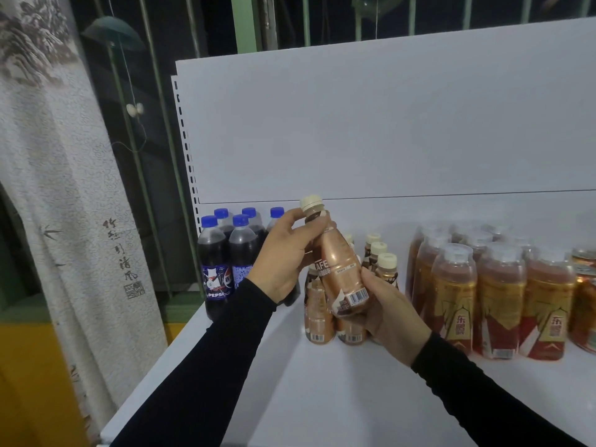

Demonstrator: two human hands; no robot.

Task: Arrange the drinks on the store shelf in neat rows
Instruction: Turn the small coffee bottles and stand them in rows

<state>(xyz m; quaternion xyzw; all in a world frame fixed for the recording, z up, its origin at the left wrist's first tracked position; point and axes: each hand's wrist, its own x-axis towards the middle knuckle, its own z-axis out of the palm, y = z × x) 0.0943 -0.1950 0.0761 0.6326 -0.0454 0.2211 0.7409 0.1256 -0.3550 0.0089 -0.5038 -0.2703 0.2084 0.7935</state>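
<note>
— What have you got in the hands right now?

— One coffee bottle (338, 269), bronze label, cream cap, in the middle of the frame. It's tilted, cap toward the upper left, held above the white shelf (338, 391). My left hand (283, 256) wraps its neck and shoulder just under the cap; my right hand (392, 311) cups the base, fingers curled round the end with the barcode.

— And the rest of the coffee?

— Standing directly behind and below the held one, centre of the frame: more coffee bottles (382, 262) in short rows, caps running back toward the white back panel (387, 124).

— Left of that?

— Pepsi bottles (214, 266), blue caps, clustered at the shelf's left edge, partly hidden by my left wrist.

— Right side?

— Shrink-wrapped packs of amber drink bottles (498, 301) with red and gold labels, standing near the coffee. At the far right edge I see cans (585, 304), cut off by the frame.

— Anything off the shelf?

— A pale curtain (58, 175) with ink-painted calligraphy fills the left of the frame.
</note>
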